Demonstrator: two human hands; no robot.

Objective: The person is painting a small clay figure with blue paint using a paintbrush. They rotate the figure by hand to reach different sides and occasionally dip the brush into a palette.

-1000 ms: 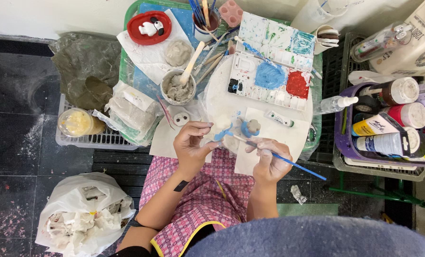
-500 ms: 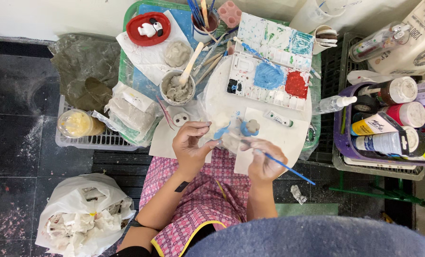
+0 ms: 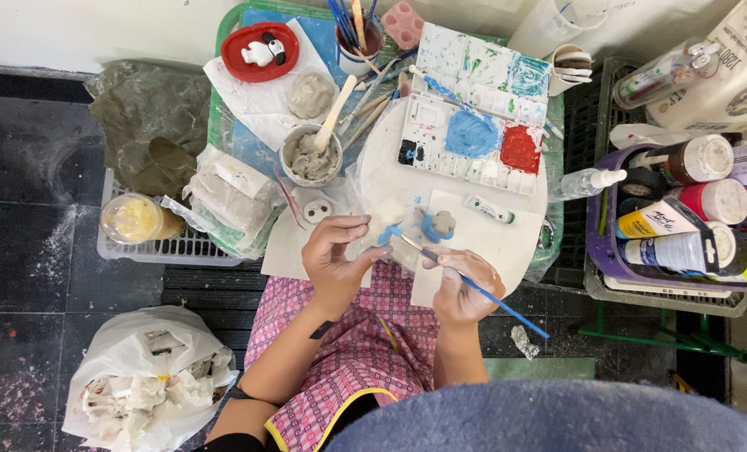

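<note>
My left hand (image 3: 333, 261) pinches a small pale clay figure (image 3: 393, 237) with blue patches, held over a round white board (image 3: 491, 243). My right hand (image 3: 464, 289) grips a thin blue-handled paintbrush (image 3: 507, 308); its tip touches the figure. A second small piece with a blue body (image 3: 437, 224) stands on the board just beyond the brush tip. Behind it lies a white paint palette (image 3: 474, 113) with blue and red pools.
A bowl of grey clay with a stick (image 3: 311, 155), a red dish holding a white figurine (image 3: 260, 52), a cup of brushes (image 3: 357, 29), paint bottles in a purple basket (image 3: 683, 222), a spray bottle (image 3: 587, 180), bagged clay (image 3: 227, 201) and a white plastic bag (image 3: 147, 381) surround the work.
My right hand has drawn the brush in closer, its handle now pointing more down-right. The figure in my left hand has shifted slightly.
</note>
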